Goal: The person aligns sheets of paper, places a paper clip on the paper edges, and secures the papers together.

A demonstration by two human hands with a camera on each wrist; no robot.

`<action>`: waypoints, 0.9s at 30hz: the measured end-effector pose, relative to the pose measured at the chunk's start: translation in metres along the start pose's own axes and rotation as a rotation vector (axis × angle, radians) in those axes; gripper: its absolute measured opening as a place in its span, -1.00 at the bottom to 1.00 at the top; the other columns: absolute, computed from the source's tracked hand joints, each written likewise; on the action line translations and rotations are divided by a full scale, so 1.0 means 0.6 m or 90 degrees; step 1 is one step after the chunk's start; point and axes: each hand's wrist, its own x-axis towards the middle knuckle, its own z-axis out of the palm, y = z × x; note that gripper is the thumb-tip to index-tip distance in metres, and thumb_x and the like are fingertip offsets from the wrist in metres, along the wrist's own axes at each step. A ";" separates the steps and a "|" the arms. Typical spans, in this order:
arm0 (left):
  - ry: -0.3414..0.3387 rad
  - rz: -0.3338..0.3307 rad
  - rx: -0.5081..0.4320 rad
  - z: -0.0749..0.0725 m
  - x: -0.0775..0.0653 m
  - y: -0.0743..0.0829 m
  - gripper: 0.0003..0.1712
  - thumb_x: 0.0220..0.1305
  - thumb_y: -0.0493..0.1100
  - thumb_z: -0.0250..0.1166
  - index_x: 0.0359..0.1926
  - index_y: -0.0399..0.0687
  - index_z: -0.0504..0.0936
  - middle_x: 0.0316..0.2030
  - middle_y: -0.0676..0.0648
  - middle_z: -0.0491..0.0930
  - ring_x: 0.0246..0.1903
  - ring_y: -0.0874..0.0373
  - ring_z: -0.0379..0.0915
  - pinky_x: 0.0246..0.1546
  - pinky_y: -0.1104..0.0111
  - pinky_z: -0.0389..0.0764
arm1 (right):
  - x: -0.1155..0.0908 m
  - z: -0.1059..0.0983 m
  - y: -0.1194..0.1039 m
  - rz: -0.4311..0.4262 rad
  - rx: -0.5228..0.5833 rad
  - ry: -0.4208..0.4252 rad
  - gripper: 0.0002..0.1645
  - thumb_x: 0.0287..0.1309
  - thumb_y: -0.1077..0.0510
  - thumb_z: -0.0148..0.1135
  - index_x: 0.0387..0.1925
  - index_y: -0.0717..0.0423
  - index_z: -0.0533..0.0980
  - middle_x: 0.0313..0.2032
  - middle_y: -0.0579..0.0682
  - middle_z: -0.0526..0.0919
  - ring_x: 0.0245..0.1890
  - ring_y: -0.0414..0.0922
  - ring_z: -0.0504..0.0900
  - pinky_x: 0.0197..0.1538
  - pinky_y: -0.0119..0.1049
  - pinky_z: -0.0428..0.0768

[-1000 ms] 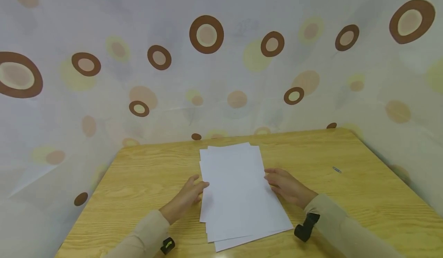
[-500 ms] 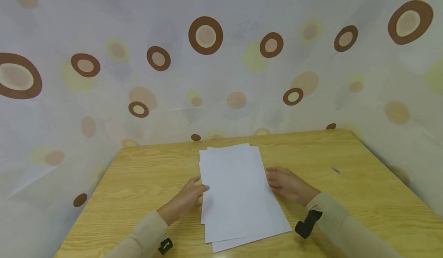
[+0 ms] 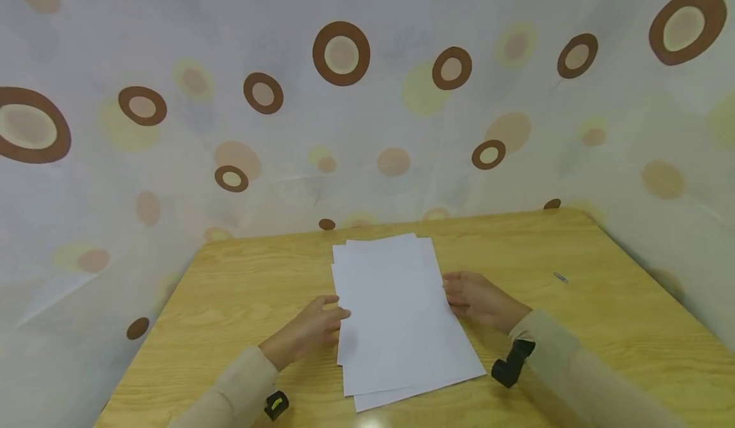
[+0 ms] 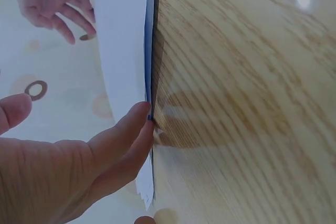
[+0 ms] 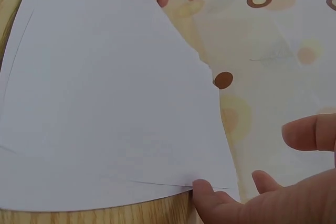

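A stack of several white paper sheets [image 3: 396, 313] lies on the wooden table, its edges uneven at the top, left and bottom. On its left edge rests my left hand [image 3: 312, 327], thumb over the margin. In the left wrist view, the fairly straight fingers of my left hand [image 4: 100, 166] touch the side of the stack. My right hand [image 3: 482, 302] is at the right edge, fingertips right against the paper. The right wrist view shows a fingertip of my right hand [image 5: 273, 198] at the edge of the sheets [image 5: 115, 87], thumb raised apart.
A small blue paper clip [image 3: 561, 277] lies on the wooden table [image 3: 247, 281] to the right of the stack. Patterned cloth [image 3: 396, 122] with brown rings hangs behind the table and along both sides. Each wrist wears a small black device.
The lower left corner of the underlying sheets has shifted slightly right under my left hand. My right hand has moved a little to the right. The stack otherwise lies much as before.
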 end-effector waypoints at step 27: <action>-0.031 0.025 -0.082 -0.019 0.011 -0.014 -0.18 0.34 -0.09 0.19 0.40 -0.40 -0.01 0.28 -0.45 0.18 0.22 -0.26 0.25 0.18 0.06 0.41 | 0.022 0.007 0.019 0.005 -0.039 0.034 -0.27 0.36 0.25 -0.14 0.38 0.52 -0.13 0.35 0.46 0.03 0.35 0.34 0.08 0.35 0.15 0.15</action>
